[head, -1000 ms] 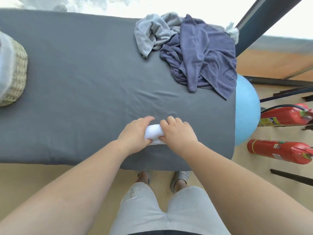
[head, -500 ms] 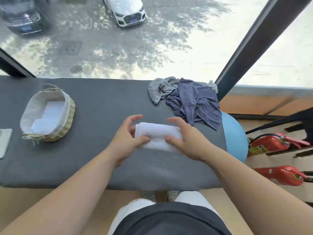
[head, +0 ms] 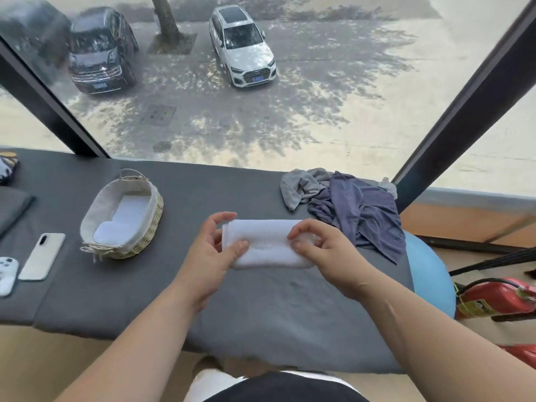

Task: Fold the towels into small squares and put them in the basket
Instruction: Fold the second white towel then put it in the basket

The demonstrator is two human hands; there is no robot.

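A folded white towel (head: 268,242) is held between both hands, just above the grey padded table (head: 261,309). My left hand (head: 210,250) pinches its left end with thumb and fingers. My right hand (head: 324,250) grips its right end, fingers curled over the top edge. A woven basket (head: 150,227) with a cloth liner stands to the left, with white folded towels lying inside. A heap of unfolded towels lies at the back right: a purple-blue one (head: 362,216) and a light grey one (head: 301,184).
A white phone (head: 42,255) and a white game controller (head: 7,274) lie at the table's left. A blue ball (head: 429,277) and red fire extinguishers (head: 499,297) sit beyond the right edge. A large window runs behind the table.
Both hands lifted the white towel off the table's near edge and brought it up and away, stretched wider between them. The camera tilted up, bringing basket and window into view.
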